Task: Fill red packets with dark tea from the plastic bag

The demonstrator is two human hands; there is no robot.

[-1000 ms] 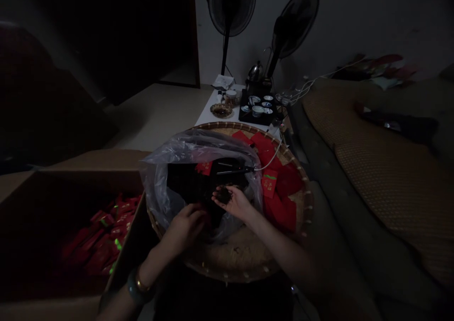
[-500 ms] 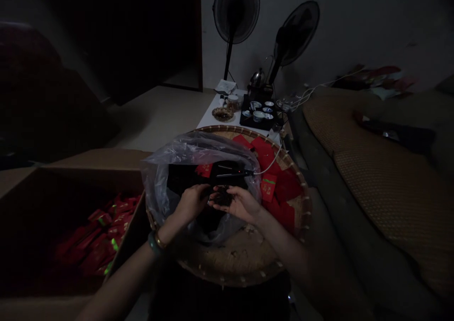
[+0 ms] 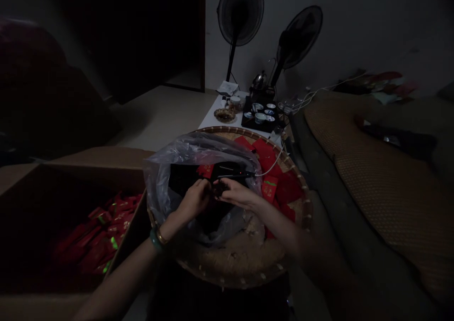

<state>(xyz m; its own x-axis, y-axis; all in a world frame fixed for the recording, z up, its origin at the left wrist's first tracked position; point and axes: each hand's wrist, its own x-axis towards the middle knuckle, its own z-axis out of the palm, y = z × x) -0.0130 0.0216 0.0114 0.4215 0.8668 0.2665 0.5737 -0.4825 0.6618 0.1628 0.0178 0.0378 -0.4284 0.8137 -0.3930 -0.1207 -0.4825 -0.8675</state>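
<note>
A: State of the hands?
B: Left hand [image 3: 196, 195]: fingers curled inward, nearly closed, knuckles up; cannot tell whether it grips anything. Right hand [image 3: 239, 193]: half-closed cup, holding a small heap of dark, crumbly loose material [image 3: 220, 188]. Fingertips of the two are near each other; contact unclear.

A: Position of the material?
B: Heap in the right palm, above the mouth of a large, clear plastic bag [image 3: 158, 188]. Bag interior dark, contents hard to resolve. A small red packet with gold marks [image 3: 205, 170] lies at its far side; just right of that, a slim, black two-armed tool [image 3: 244, 174] with a white cord [image 3: 261, 174].

A: Support?
B: Round, shallow woven bamboo tray [image 3: 234, 259]. Flat red packets [image 3: 270, 188] lie along its right side, one with a green stripe.

A: Surroundings?
B: Left: open brown cardboard box [image 3: 92, 155], with a pile of red packets [image 3: 118, 221] inside. Beyond the tray: white desk [image 3: 209, 117] bearing a black rectangular tea tray [image 3: 251, 124] with blue-and-white cups [image 3: 260, 118].
</note>
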